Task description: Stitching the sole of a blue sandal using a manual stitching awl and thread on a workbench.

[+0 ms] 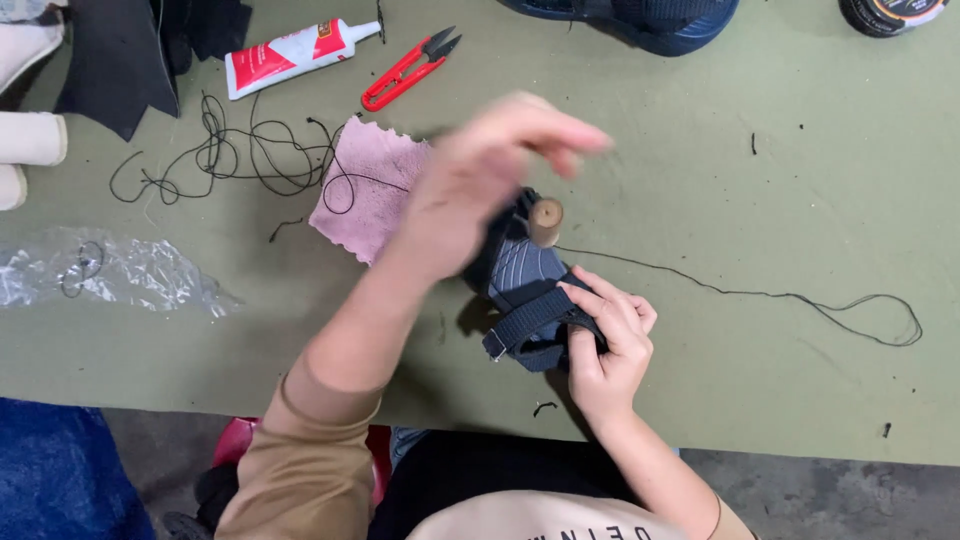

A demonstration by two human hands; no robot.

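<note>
A dark blue sandal (525, 270) with a black strap lies on the green table (760, 180) in front of me. My right hand (605, 345) grips it at the strap, fingers curled around the near end. A tool with a round wooden handle (546, 220) stands up from the far end of the sandal. My left hand (480, 185) hovers just above and left of that handle, blurred by motion, fingers pointing right; whether it holds anything cannot be made out. A long black thread (780, 295) trails from the sandal to the right and ends in a loop.
A pink cloth (365, 190) lies left of the sandal beside tangled black cord (240, 150). Behind are a glue tube (290, 55), red snips (405, 70), another blue sandal (650, 20) and a dark round tin (890, 12). Crumpled clear plastic (120, 270) sits at the left.
</note>
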